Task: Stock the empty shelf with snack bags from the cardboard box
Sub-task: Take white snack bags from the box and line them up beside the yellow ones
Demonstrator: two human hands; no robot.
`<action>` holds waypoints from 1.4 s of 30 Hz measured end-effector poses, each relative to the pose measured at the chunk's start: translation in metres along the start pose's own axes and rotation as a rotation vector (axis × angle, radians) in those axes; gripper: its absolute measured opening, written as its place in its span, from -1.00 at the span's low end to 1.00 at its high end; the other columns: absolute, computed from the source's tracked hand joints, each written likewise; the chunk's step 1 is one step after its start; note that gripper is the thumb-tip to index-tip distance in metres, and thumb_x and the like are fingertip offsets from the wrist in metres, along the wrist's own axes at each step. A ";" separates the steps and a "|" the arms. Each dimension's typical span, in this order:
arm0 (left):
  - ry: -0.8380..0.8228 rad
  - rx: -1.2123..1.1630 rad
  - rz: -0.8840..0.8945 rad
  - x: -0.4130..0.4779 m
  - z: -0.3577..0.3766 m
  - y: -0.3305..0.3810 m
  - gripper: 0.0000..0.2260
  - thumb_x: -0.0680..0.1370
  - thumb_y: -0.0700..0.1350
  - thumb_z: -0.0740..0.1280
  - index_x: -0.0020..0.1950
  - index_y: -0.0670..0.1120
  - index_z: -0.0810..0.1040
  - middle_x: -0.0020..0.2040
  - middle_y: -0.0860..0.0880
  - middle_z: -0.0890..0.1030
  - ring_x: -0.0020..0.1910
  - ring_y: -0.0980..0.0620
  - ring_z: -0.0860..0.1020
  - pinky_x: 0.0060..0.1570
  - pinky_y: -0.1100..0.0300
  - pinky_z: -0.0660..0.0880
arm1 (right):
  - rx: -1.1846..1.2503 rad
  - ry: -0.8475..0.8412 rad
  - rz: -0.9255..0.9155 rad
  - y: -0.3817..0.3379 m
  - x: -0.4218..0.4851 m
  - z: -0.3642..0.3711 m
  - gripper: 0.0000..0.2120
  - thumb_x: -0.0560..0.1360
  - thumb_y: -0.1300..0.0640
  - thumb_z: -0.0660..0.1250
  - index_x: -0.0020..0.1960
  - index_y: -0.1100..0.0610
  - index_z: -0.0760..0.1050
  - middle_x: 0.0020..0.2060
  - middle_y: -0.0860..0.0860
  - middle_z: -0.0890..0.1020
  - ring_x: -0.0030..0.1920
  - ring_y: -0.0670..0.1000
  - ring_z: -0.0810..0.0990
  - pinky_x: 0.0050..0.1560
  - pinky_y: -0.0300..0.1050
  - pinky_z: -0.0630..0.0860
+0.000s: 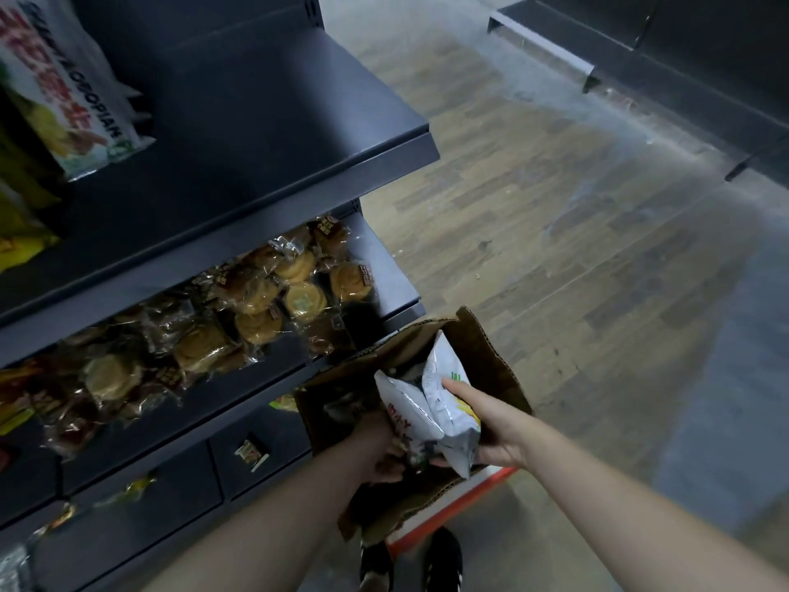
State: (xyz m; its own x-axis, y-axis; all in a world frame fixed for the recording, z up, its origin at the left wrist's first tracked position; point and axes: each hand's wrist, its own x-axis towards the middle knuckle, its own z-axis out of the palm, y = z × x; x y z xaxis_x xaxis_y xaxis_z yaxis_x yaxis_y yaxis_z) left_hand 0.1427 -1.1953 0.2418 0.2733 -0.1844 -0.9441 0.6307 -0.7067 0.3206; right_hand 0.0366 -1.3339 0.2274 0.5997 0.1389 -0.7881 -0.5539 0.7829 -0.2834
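Observation:
An open cardboard box [486, 348] stands on the floor beside the dark shelving. Inside it my right hand [491, 425] grips a white snack bag [448, 390] from its right side, forefinger stretched along the bag. My left hand [380, 446] reaches into the box and holds a second white bag [405, 403] with red print from below and the left. The two bags lean against each other above the box's contents. The dark upper shelf [264, 121] is mostly bare, with a white snack bag [64, 83] standing at its far left.
The shelf below holds several clear packs of round biscuits [256, 292]. Lower drawers [256, 455] carry small loose packets. A red-edged base [452, 502] sits under the box. My shoes [439, 557] are beside it. Wooden floor [555, 249] stretches right toward another dark shelf unit [640, 57].

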 end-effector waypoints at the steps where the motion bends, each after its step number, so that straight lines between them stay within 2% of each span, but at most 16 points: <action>1: 0.055 0.189 0.067 -0.003 0.001 0.003 -0.71 0.64 -0.04 0.05 0.20 -0.14 0.46 0.03 -0.19 0.59 0.00 -0.18 0.57 -0.08 0.07 0.56 | -0.001 -0.006 0.000 0.000 -0.003 0.000 -0.55 0.44 -0.11 0.40 0.14 0.22 0.62 0.08 0.23 0.66 -0.02 0.20 0.69 -0.01 0.12 0.61; 4: 0.227 0.492 0.326 -0.009 0.003 0.010 -0.65 0.65 -0.11 0.02 0.34 -0.22 0.40 0.30 -0.23 0.48 0.28 -0.21 0.46 0.26 -0.01 0.43 | -0.017 0.012 -0.011 0.000 -0.012 0.001 -0.56 0.39 -0.15 0.43 -0.01 0.22 0.68 -0.01 0.24 0.68 -0.07 0.20 0.70 -0.04 0.08 0.61; 6: 0.353 0.535 0.531 -0.014 0.001 0.013 -0.72 0.62 -0.06 0.03 0.16 -0.10 0.47 0.18 -0.12 0.54 0.20 -0.12 0.50 0.22 -0.06 0.43 | 0.000 0.030 -0.016 0.002 -0.015 0.003 -0.56 0.35 -0.15 0.48 -0.04 0.23 0.68 -0.06 0.23 0.69 -0.09 0.19 0.70 0.01 0.07 0.60; 9: 0.304 0.534 0.739 -0.026 -0.001 0.016 -0.80 0.61 -0.06 0.04 -0.07 0.04 0.45 -0.05 0.02 0.57 -0.02 0.06 0.54 -0.01 0.07 0.49 | 0.078 0.065 -0.031 0.005 -0.019 0.009 -0.59 0.29 -0.11 0.53 -0.11 0.23 0.66 -0.16 0.20 0.68 -0.19 0.16 0.68 -0.08 0.02 0.61; 11: 0.189 0.420 0.748 -0.039 -0.004 0.022 -0.80 0.64 0.06 -0.01 0.00 0.12 0.40 -0.03 0.06 0.55 -0.07 0.15 0.50 -0.08 0.16 0.41 | 0.120 0.069 -0.035 0.006 -0.022 0.016 -0.58 0.34 -0.12 0.51 -0.10 0.25 0.67 -0.11 0.21 0.68 -0.15 0.16 0.68 -0.06 0.03 0.61; 14: -0.051 0.305 0.727 -0.057 -0.013 0.026 -0.69 0.55 0.31 -0.07 0.15 0.24 0.29 0.06 0.22 0.45 0.08 0.22 0.44 0.15 0.18 0.31 | 0.144 0.082 -0.033 0.002 -0.028 0.024 -0.54 0.38 -0.10 0.48 0.00 0.30 0.65 -0.03 0.21 0.67 -0.07 0.17 0.67 0.07 0.05 0.59; 17: -0.190 0.360 0.711 -0.067 -0.023 0.025 -0.44 0.37 0.46 0.09 0.30 0.25 0.23 0.14 0.26 0.41 0.24 0.12 0.42 0.20 0.20 0.33 | 0.103 0.077 -0.049 -0.003 -0.035 0.029 -0.53 0.37 -0.13 0.47 -0.06 0.31 0.67 -0.06 0.23 0.68 -0.12 0.19 0.68 0.01 0.07 0.61; 19: -0.167 0.379 0.704 -0.069 -0.025 0.027 -0.30 0.34 0.46 0.21 0.41 0.25 0.14 0.18 0.25 0.40 0.25 0.12 0.43 0.27 0.14 0.36 | 0.028 0.092 -0.048 -0.008 -0.041 0.033 -0.50 0.36 -0.18 0.46 -0.06 0.28 0.67 -0.04 0.24 0.67 -0.08 0.20 0.66 0.08 0.09 0.58; 23: -0.020 0.340 0.802 -0.077 -0.024 0.035 -0.56 0.48 0.30 0.23 0.31 0.21 0.29 0.26 0.15 0.49 0.09 0.24 0.47 0.15 0.23 0.36 | -0.081 0.081 -0.056 -0.022 -0.054 0.046 -0.40 0.29 -0.24 0.48 0.08 0.23 0.65 0.09 0.21 0.66 0.13 0.19 0.60 0.34 0.11 0.42; 26: 0.151 0.303 0.807 -0.086 -0.027 0.045 -0.52 0.52 0.28 0.18 0.31 0.03 0.40 0.23 0.05 0.52 0.19 0.05 0.49 0.15 0.16 0.38 | -0.133 -0.027 -0.133 -0.032 -0.066 0.058 -0.37 0.38 -0.27 0.43 0.28 0.13 0.57 0.26 0.17 0.58 0.30 0.17 0.53 0.44 0.12 0.31; 30: 0.379 0.139 0.783 -0.100 -0.030 0.059 -0.52 0.57 0.21 0.12 0.34 -0.09 0.39 0.22 -0.08 0.54 0.21 -0.09 0.51 0.14 0.14 0.43 | -0.134 -0.140 -0.221 -0.043 -0.076 0.073 -0.39 0.34 -0.22 0.49 0.26 0.12 0.59 0.27 0.16 0.57 0.29 0.15 0.54 0.42 0.11 0.34; 34: 0.390 -0.040 0.737 -0.111 -0.025 0.073 -0.55 0.60 0.08 0.16 0.35 -0.22 0.37 0.21 -0.19 0.54 0.18 -0.16 0.52 0.23 0.00 0.45 | -0.147 -0.156 -0.275 -0.047 -0.083 0.086 -0.42 0.35 -0.21 0.48 0.20 0.17 0.62 0.21 0.21 0.61 0.18 0.18 0.61 0.30 0.12 0.47; 37: 0.389 -0.071 0.844 -0.124 -0.023 0.076 -0.70 0.60 0.02 0.18 0.26 -0.12 0.33 0.03 0.04 0.51 0.00 0.02 0.53 0.05 0.15 0.46 | -0.125 -0.169 -0.299 -0.053 -0.093 0.090 -0.36 0.30 -0.21 0.53 0.22 0.16 0.61 0.23 0.20 0.60 0.23 0.18 0.59 0.25 0.11 0.50; 39: 0.362 -0.151 0.895 -0.134 -0.023 0.075 -0.78 0.60 -0.01 0.20 0.21 -0.02 0.30 -0.12 0.17 0.42 -0.19 0.22 0.47 -0.25 0.39 0.44 | -0.089 -0.195 -0.334 -0.060 -0.101 0.094 -0.35 0.29 -0.21 0.54 0.25 0.15 0.59 0.24 0.18 0.59 0.24 0.17 0.58 0.23 0.11 0.52; 40: 0.340 -0.198 0.914 -0.139 -0.024 0.074 -0.81 0.60 -0.02 0.22 0.18 -0.01 0.33 -0.14 0.17 0.42 -0.22 0.25 0.46 -0.38 0.45 0.42 | -0.074 -0.209 -0.351 -0.063 -0.106 0.097 -0.36 0.29 -0.21 0.53 0.24 0.14 0.60 0.22 0.17 0.61 0.21 0.16 0.60 0.18 0.09 0.54; 42: 0.298 -0.270 0.972 -0.150 -0.025 0.075 -0.84 0.58 -0.07 0.25 0.15 -0.02 0.40 -0.08 0.10 0.51 -0.17 0.21 0.53 -0.36 0.40 0.42 | -0.060 -0.235 -0.384 -0.070 -0.114 0.101 -0.38 0.32 -0.22 0.49 0.25 0.12 0.59 0.22 0.14 0.61 0.18 0.14 0.61 0.12 0.05 0.56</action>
State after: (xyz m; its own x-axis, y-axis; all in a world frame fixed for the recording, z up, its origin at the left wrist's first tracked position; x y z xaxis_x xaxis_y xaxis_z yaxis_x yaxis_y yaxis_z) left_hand 0.1672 -1.2030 0.4090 0.8930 -0.3893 -0.2259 0.1750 -0.1622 0.9711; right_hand 0.0656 -1.3431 0.3926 0.8791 -0.0150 -0.4764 -0.2946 0.7687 -0.5677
